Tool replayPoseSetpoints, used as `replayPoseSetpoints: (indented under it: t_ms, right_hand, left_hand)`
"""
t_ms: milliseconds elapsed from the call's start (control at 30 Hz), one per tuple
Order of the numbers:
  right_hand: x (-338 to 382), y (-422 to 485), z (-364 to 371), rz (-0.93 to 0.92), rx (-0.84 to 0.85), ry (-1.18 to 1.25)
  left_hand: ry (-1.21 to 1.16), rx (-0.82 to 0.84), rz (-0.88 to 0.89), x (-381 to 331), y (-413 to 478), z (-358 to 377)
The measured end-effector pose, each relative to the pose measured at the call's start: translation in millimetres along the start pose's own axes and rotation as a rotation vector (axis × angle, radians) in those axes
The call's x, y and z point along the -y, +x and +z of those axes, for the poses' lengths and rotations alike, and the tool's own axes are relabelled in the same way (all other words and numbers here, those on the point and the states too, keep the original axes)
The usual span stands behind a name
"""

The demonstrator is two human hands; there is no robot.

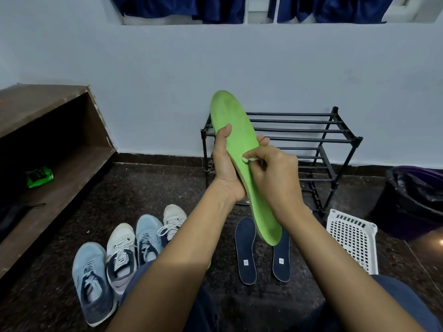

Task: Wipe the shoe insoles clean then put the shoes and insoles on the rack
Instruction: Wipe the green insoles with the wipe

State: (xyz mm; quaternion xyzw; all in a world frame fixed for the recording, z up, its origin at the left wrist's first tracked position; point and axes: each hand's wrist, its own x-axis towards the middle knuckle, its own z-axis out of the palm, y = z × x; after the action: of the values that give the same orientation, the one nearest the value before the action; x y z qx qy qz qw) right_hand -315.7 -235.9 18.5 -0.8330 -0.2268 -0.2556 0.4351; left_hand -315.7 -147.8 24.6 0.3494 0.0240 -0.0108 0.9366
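My left hand (225,166) grips a long green insole (236,130) upright in front of me, thumb across its face and fingertips wrapped round its right edge. My right hand (271,173) pinches a small white wipe (249,160) against the insole's middle. Two dark blue insoles (245,250) (281,259) lie on the floor below. Several sneakers stand in a row at the lower left: a blue one (92,281), a white one (121,255), another blue one (147,238) and a white one (173,220). The black shoe rack (311,140) stands against the wall behind my hands, its bars bare.
A white perforated basket (352,238) sits on the floor at the right, beside a bin lined with a black bag (412,197). A brown wooden shelf unit (60,144) lies at the left with a green packet (39,176) inside. The floor is dark speckled stone.
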Motion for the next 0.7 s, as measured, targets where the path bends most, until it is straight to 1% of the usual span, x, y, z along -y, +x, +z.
replayPoseSetpoints:
  t_ms: [133,267,333,467,567,700]
  right_hand:
    - [3.1,-4.9,1.8,-0.105,0.028,-0.033]
    - [8.8,-10.0,-1.9,-0.102,0.098,0.040]
    - [10.7,-10.8,-3.3,-0.076,0.102,0.062]
    - [5.4,-8.2,-0.1,0.027,0.057,0.016]
    - [1.3,-4.4,1.6,0.035,-0.025,-0.048]
    - [-1.4,0.3,1.2,0.059,-0.086,-0.041]
  left_hand:
    - [-0.063,0.039,0.026,-11.0,1.9,-3.0]
    - [-0.099,0.014,0.056,-17.2,7.0,-13.8]
    - [-0.109,0.017,0.066,-17.0,7.8,-14.4]
    - [-0.090,0.005,0.099,-8.8,6.4,-9.0]
    - [-0.047,0.029,0.064,-1.3,3.7,-4.3]
    - [-0.010,0.028,0.043,5.0,4.8,-2.3]
